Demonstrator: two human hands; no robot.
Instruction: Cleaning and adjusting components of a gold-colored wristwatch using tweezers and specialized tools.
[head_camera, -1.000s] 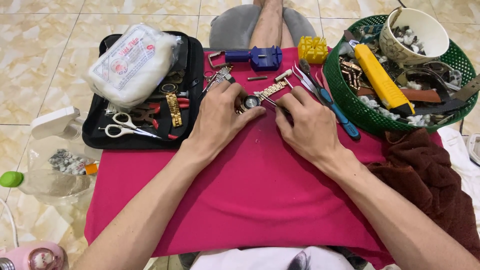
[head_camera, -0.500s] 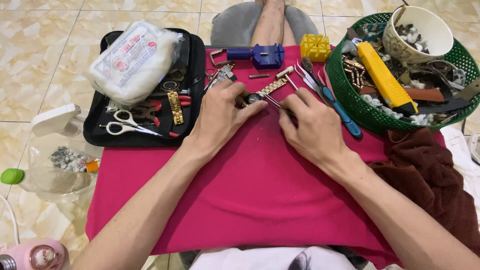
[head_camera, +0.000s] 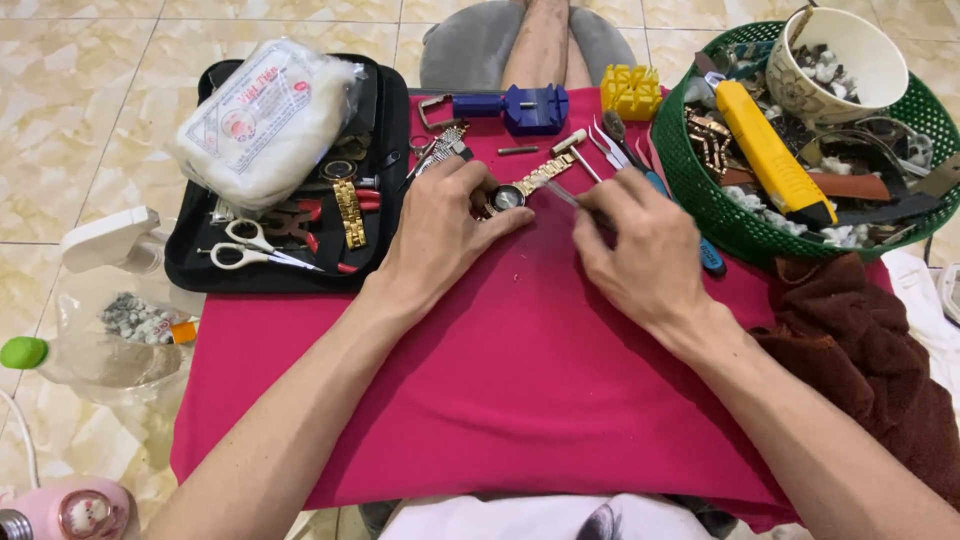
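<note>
A gold-and-silver wristwatch (head_camera: 522, 188) lies on the magenta cloth (head_camera: 520, 380). My left hand (head_camera: 440, 230) presses down on it, fingers around the watch case. My right hand (head_camera: 640, 250) holds a thin metal tool (head_camera: 562, 194) whose tip points at the watch band beside the case. A small hammer (head_camera: 575, 150) and tweezers (head_camera: 606, 150) lie just beyond the watch.
A black tool case (head_camera: 190, 262) at left holds scissors (head_camera: 255, 250), red pliers, a gold band and a white cotton bag (head_camera: 265, 115). A blue band tool (head_camera: 520, 105) and yellow block (head_camera: 630, 90) sit at the back. A green basket (head_camera: 700, 200) with a yellow knife and cup stands right; a brown towel (head_camera: 860, 360) lies beside it.
Both hands stay at the watch. My right hand has shifted slightly right, and the thin tool's tip now shows against the band. The view has drifted a little.
</note>
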